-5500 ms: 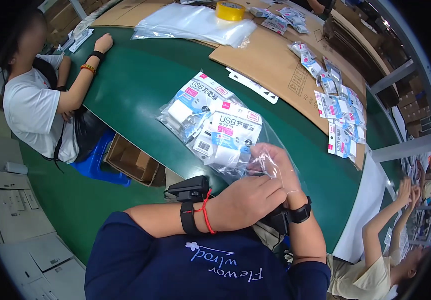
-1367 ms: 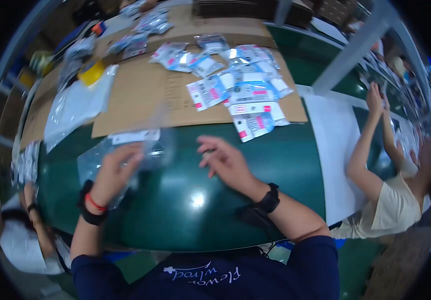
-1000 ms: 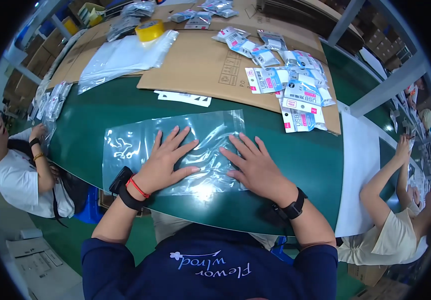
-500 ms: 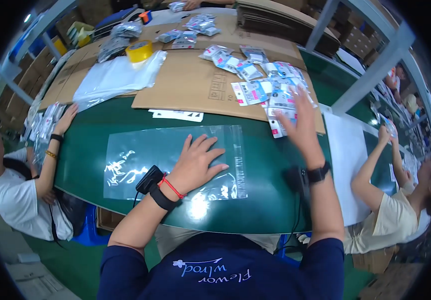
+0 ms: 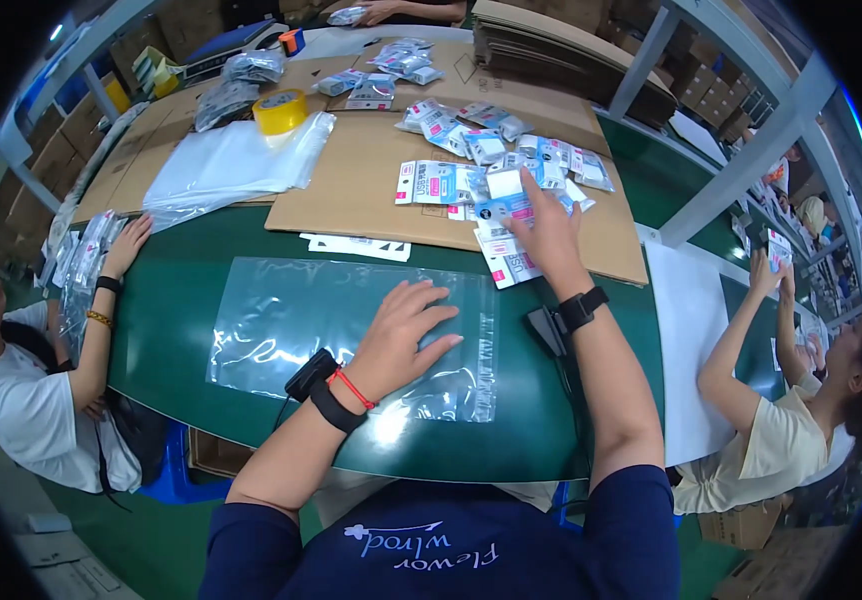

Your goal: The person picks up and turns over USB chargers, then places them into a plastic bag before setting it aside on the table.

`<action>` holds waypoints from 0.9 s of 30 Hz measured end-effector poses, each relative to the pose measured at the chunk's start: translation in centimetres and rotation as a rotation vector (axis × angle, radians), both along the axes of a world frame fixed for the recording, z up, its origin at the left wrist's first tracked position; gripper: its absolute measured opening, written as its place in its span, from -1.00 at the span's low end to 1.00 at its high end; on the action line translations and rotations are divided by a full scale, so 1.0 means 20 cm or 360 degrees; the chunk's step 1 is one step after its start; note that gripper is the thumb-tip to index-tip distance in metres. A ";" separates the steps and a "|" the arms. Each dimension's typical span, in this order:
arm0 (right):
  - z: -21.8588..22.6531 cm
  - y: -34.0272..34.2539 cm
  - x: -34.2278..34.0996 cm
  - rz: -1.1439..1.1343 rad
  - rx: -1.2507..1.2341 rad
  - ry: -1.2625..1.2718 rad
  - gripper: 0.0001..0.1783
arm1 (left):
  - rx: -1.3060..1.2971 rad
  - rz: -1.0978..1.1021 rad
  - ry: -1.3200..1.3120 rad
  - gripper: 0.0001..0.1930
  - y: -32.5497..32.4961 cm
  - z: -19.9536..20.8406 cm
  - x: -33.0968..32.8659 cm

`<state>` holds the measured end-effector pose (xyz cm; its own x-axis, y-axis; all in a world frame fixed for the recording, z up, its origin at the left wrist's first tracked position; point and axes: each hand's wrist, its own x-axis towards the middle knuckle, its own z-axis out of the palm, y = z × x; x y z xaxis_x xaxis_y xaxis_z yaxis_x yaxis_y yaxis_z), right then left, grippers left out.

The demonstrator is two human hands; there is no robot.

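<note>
My left hand (image 5: 406, 340) lies with spread fingers on a clear plastic bag (image 5: 281, 325), which is flat on the green table. The red cord and black band on that wrist rest over the bag's near part. At the near right of a heap of small hang-tag packets (image 5: 546, 165), my right hand (image 5: 553, 232) is closed on a few white-and-blue packets (image 5: 504, 212). Its thumb lies across their front, and a finger reaches along their right edge. How many it grips is hidden.
A cardboard sheet (image 5: 351, 190) carries the heap, a yellow tape roll (image 5: 281, 112) and a stack of clear bags (image 5: 236, 165). Folded cartons (image 5: 561, 60) stand behind. A co-worker's hand (image 5: 129, 245) rests at the left; another person sits at the right. Metal posts (image 5: 751, 150) rise at the right.
My right hand has come down and left from above the heap, closing on packets. Several packets have shifted left with it. My left hand stays on the bag.
</note>
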<state>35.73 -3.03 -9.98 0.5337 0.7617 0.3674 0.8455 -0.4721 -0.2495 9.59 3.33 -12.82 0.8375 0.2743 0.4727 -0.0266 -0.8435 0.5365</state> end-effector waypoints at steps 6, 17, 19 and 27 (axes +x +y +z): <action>0.21 0.00 -0.04 0.0313 0.0335 0.0001 -0.27 | 0.0042 0.0105 -0.0343 -0.54 0.02 0.05 -0.01; 0.43 0.02 -0.43 0.1172 -0.0185 0.0318 -0.51 | -0.0575 0.0382 -0.0283 -0.45 0.06 0.10 -0.06; 0.37 0.16 -0.22 0.1006 0.0131 0.0270 -0.51 | -0.0703 0.0403 -0.0270 -0.48 0.09 0.02 -0.05; 0.03 0.39 -0.01 0.0841 -0.0311 -0.0026 -0.48 | -0.1774 0.0170 -0.0702 -0.81 0.13 -0.04 -0.01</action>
<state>35.45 4.79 -9.36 0.0562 0.9787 0.1977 0.9826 -0.0192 -0.1845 9.39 5.84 -13.57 0.6115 0.7724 0.1718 -0.3496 0.0690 0.9344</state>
